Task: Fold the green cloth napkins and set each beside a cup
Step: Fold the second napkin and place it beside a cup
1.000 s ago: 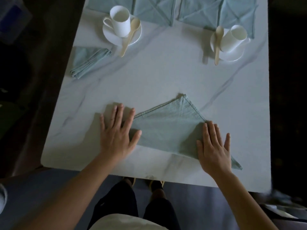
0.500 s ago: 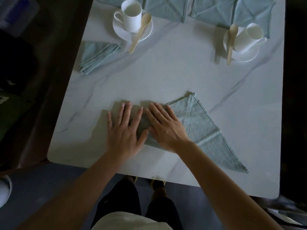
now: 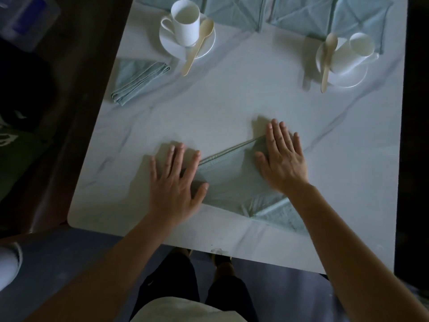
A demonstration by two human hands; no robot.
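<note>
- Head view: the napkin lies on the counter as a flat triangle between the two hands, near the person's edge.
- Its hemmed edge runs on a slant from the left fingers up to the right fingers. Its peak is hidden under the right palm.
- Its long side runs from under the left thumb down past the right wrist. That corner is partly hidden by the forearm.
- The left hand lies flat on the napkin's left corner, with the fingers straight and slightly apart, gripping nothing.
- The right hand presses flat on the peak, with the fingers straight and close together and the thumb held out.
- Well beyond the left fingertips lies a folded napkin, just beside the left cup. That cup is on a saucer with a spoon.
- Well beyond the right fingertips is the right cup on its saucer, with a second spoon.
- Flat napkins lie along the far edge behind both cups.
- Bare counter lies between the fingers and the cups.
</note>
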